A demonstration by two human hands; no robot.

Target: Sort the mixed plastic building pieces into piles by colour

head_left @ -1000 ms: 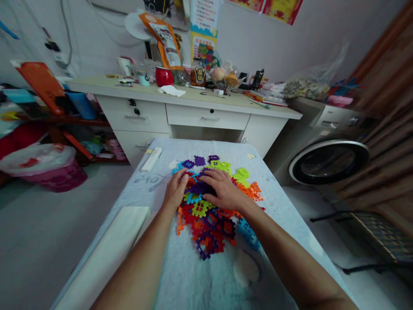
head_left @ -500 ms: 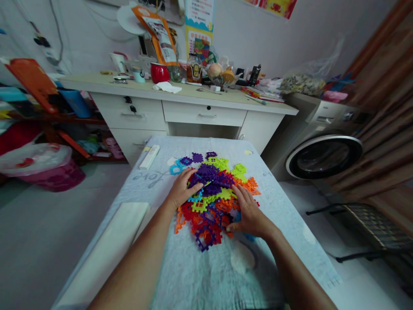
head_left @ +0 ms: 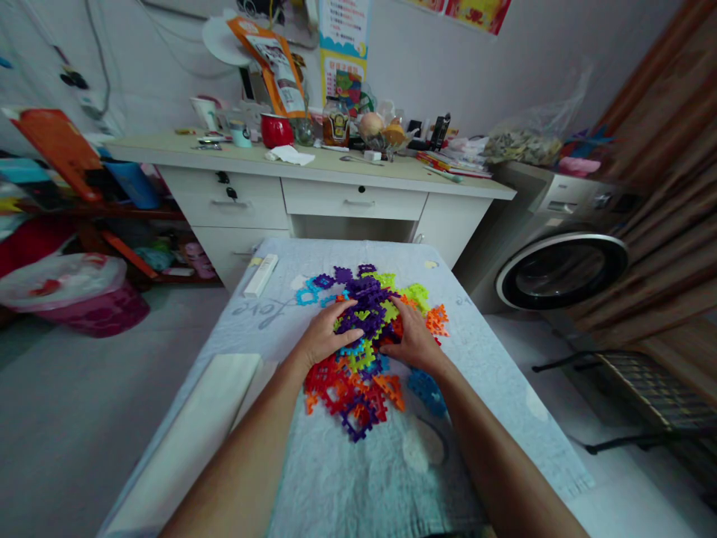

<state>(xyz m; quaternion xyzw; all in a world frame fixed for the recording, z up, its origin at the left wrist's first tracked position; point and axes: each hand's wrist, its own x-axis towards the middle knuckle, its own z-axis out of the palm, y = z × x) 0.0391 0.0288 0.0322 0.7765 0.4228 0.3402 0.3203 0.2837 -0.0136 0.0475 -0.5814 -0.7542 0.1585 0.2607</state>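
A heap of flat plastic interlocking pieces with notched edges, in purple, lime green, orange, red and blue, lies on a cloth-covered table. My left hand [head_left: 326, 335] rests against the heap's left side, thumb and fingers apart around some purple pieces [head_left: 363, 314]. From the right, my right hand [head_left: 414, 336] cups the heap, its thumb pointing inward and its fingertips touching the pieces. Both hands look open, though the fingertips are partly hidden among the pieces. Red pieces [head_left: 330, 385] spread toward me, and a blue piece [head_left: 426, 390] lies beside my right wrist.
The table cloth [head_left: 498, 426] is pale blue. A white strip-shaped box [head_left: 261, 276] lies at the far left, and a long white board [head_left: 190, 441] along the left edge. Beyond stands a cluttered desk [head_left: 358, 173]; a washing machine [head_left: 538, 217] is at right.
My right hand has moved left and slightly away from me, closer to my left hand. Orange and blue pieces it covered now show. The purple pieces between the hands have shifted.
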